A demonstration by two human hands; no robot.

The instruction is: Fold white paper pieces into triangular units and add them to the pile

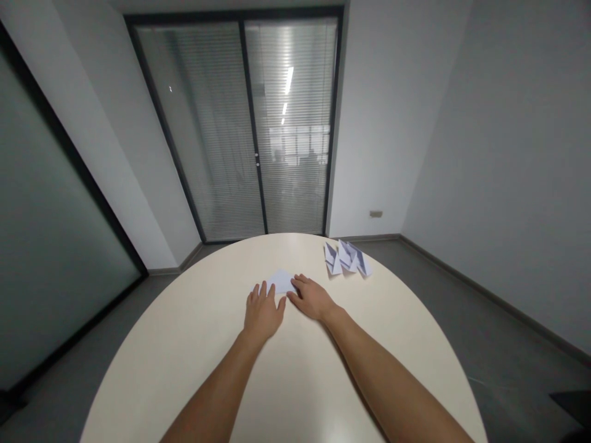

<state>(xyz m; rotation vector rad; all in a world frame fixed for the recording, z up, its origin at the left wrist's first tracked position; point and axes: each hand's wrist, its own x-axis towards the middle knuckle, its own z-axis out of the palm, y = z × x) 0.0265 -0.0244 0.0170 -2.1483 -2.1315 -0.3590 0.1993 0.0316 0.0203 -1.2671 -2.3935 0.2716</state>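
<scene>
A folded sheet of white paper point(281, 281) lies flat on the table, its visible part tapering to a point at the far side. My left hand point(264, 312) rests palm down over its left end, fingers spread and pointing away from me. At the paper's right end is my right hand point(312, 296), turned inward, with its fingertips and thumb touching the edge. Both ends of the paper are covered by my hands. Between my right thumb and fingers I cannot make out whether the paper is pinched or only pressed.
Several folded paper pieces point(347, 257) stand close together at the far right of the round cream table point(194, 344). Beyond the table's curved edge are a glass door with blinds point(295, 184), grey walls and a dark floor point(489, 320).
</scene>
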